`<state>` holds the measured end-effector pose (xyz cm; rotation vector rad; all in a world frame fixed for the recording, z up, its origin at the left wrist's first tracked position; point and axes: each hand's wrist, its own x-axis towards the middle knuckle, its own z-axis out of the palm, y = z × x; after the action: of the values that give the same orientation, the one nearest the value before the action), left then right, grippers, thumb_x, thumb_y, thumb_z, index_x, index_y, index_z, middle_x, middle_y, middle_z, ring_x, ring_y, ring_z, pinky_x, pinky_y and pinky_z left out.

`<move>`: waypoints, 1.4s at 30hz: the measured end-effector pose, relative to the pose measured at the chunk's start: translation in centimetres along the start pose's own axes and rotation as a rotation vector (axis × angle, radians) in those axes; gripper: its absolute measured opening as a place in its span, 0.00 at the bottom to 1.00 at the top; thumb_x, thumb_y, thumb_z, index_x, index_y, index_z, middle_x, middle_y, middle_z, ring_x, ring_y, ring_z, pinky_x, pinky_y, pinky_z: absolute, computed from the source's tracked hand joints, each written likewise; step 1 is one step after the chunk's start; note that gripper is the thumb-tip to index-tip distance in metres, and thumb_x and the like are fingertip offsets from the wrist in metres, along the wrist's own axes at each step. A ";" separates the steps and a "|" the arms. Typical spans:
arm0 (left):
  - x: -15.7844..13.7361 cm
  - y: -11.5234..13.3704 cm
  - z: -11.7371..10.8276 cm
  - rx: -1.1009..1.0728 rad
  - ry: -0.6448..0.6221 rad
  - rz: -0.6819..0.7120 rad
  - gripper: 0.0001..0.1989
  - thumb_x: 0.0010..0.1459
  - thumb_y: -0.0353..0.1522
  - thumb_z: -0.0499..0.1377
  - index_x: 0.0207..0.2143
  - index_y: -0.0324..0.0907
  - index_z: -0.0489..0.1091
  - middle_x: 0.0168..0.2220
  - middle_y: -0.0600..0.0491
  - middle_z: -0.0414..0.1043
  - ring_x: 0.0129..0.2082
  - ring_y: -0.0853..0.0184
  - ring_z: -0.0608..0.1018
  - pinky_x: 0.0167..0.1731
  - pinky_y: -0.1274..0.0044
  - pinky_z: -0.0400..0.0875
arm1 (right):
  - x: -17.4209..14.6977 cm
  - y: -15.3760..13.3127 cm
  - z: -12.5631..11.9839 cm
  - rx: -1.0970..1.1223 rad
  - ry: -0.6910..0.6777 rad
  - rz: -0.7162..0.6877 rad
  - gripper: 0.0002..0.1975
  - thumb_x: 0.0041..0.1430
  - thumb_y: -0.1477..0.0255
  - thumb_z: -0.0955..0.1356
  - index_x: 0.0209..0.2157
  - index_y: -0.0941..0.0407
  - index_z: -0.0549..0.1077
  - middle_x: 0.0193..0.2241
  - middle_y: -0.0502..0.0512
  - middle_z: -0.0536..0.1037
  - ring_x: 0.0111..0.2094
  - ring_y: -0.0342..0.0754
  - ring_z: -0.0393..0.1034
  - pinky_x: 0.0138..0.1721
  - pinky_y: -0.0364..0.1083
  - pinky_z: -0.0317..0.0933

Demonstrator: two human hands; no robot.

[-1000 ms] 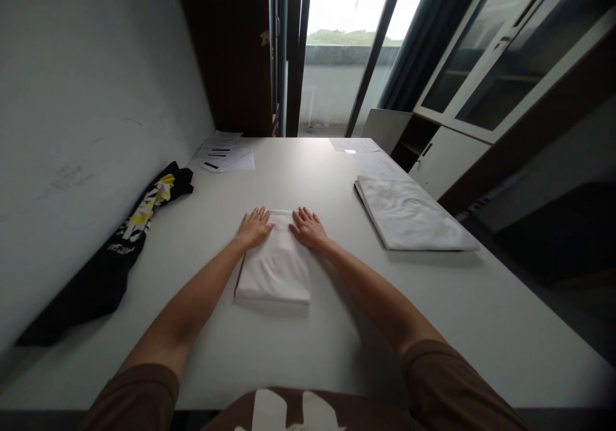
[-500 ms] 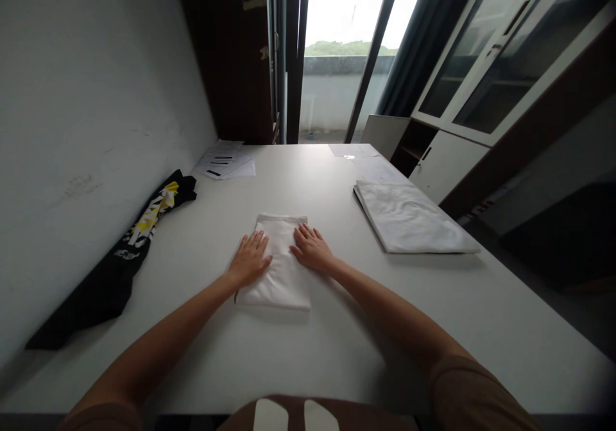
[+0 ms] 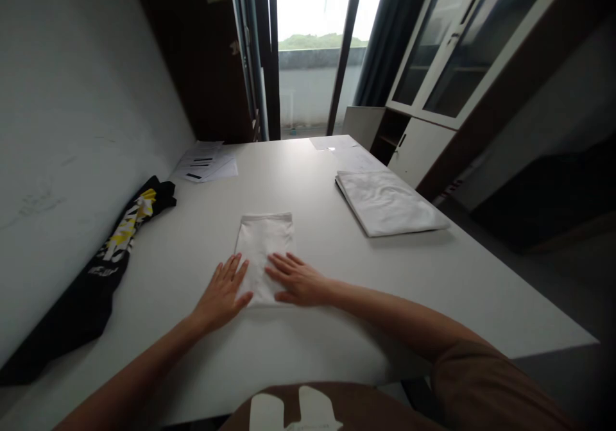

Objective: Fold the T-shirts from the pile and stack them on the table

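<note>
White tabletop point(image 3: 206, 216); folded white cloth point(image 3: 264, 237) flat nr ctr, under hands.
L hand point(image 3: 218, 301) spread over cloth's L edge; R hand point(image 3: 302, 281) flat on top, fingers apart, neither gripping. Risk (my guess): uneven push on smooth surface → cloth skids, layers shear, wrinkles press in.

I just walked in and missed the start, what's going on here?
A person's left hand and right hand are spread open on a small folded white cloth, toward its nearer end. To the right lies a bigger folded white cloth; to the left, by the wall, a black printed garment.
</note>
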<state>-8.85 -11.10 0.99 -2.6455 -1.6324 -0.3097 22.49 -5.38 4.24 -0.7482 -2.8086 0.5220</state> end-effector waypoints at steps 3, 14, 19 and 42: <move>-0.5 -1.1 0.4 0.010 -0.032 -0.031 0.38 0.70 0.51 0.50 0.75 0.49 0.44 0.76 0.46 0.40 0.74 0.50 0.48 0.69 0.54 0.45 | -1.5 -1.1 0.3 0.039 -0.050 -0.125 0.33 0.73 0.54 0.61 0.73 0.50 0.53 0.74 0.59 0.46 0.74 0.55 0.36 0.72 0.60 0.28; 1.9 -0.1 -1.8 -0.101 0.060 -0.283 0.36 0.71 0.47 0.47 0.74 0.39 0.45 0.52 0.41 0.74 0.50 0.54 0.76 0.53 0.63 0.69 | -3.1 -0.2 0.9 -0.014 0.336 0.312 0.14 0.69 0.67 0.66 0.52 0.54 0.77 0.50 0.61 0.78 0.54 0.54 0.69 0.58 0.53 0.61; 2.4 1.9 -3.6 -0.188 -0.145 -0.387 0.38 0.67 0.42 0.54 0.74 0.47 0.46 0.51 0.42 0.75 0.45 0.52 0.80 0.45 0.66 0.72 | -2.0 -2.8 1.0 0.046 0.265 0.445 0.17 0.64 0.66 0.70 0.53 0.54 0.76 0.43 0.60 0.77 0.48 0.56 0.70 0.55 0.53 0.61; 12.5 -2.8 -0.1 -1.268 0.023 -0.665 0.37 0.55 0.39 0.68 0.66 0.41 0.65 0.62 0.40 0.70 0.55 0.53 0.78 0.54 0.67 0.72 | 6.6 3.2 -1.2 1.124 0.433 0.842 0.20 0.63 0.67 0.66 0.56 0.53 0.69 0.27 0.47 0.72 0.23 0.44 0.69 0.27 0.45 0.70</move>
<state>-5.92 1.22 3.06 -2.3702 -2.9121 -1.9103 18.63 0.88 4.76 -1.4129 -1.3068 1.5841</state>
